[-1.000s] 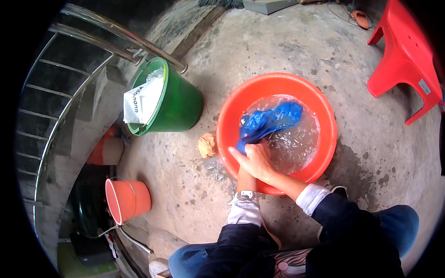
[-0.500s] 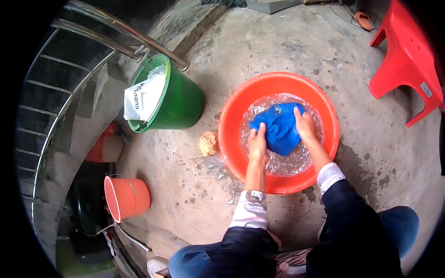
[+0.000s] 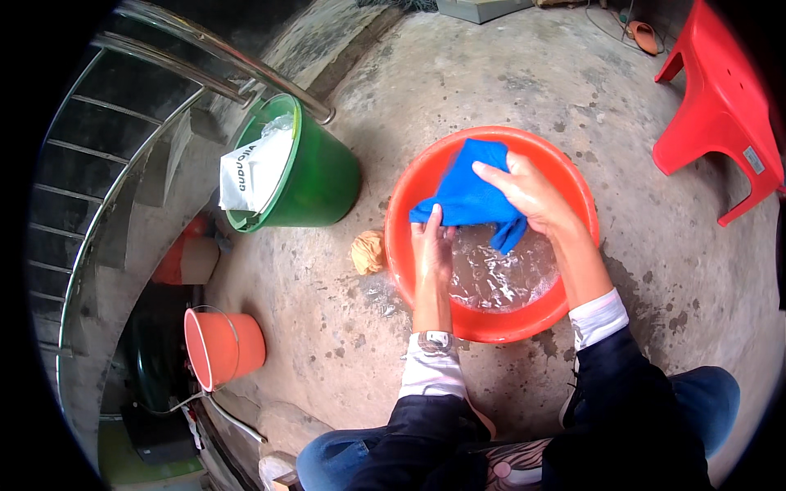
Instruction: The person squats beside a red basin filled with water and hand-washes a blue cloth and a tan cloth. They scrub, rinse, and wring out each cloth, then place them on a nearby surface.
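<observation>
A wet blue cloth is stretched between my two hands over a round orange-red basin. My left hand pinches the cloth's left corner, thumb on top. My right hand grips its right side, with the thumb lying across the fabric and the other fingers partly hidden. One end of the cloth hangs down toward the soapy, greyish water in the basin. Beside the basin's left rim, a crumpled yellow cloth lies on the floor.
A green bin holding a white plastic bag stands at the left, by a metal railing. An orange bucket sits lower left. A red plastic stool is at the right. The concrete floor has wet patches.
Both hands have lifted the bunched blue cloth up from the water and spread it out. My left hand has shifted slightly left, and the cloth now reaches toward the basin's far rim.
</observation>
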A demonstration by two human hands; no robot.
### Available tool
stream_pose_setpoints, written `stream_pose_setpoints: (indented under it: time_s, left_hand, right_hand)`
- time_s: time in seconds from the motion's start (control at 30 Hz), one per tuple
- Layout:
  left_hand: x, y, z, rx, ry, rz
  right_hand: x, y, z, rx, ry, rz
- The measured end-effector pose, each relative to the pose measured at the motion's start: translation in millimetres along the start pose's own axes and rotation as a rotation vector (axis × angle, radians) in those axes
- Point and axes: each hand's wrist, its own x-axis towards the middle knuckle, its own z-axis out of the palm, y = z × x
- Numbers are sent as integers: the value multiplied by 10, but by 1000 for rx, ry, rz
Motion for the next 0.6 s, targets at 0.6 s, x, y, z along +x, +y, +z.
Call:
stream_pose_setpoints:
  time_s: [0.6]
  left_hand:
    - [344,-953,-996,811,311,-200]
  right_hand:
    - [-35,1247,-578,-1152,620,348]
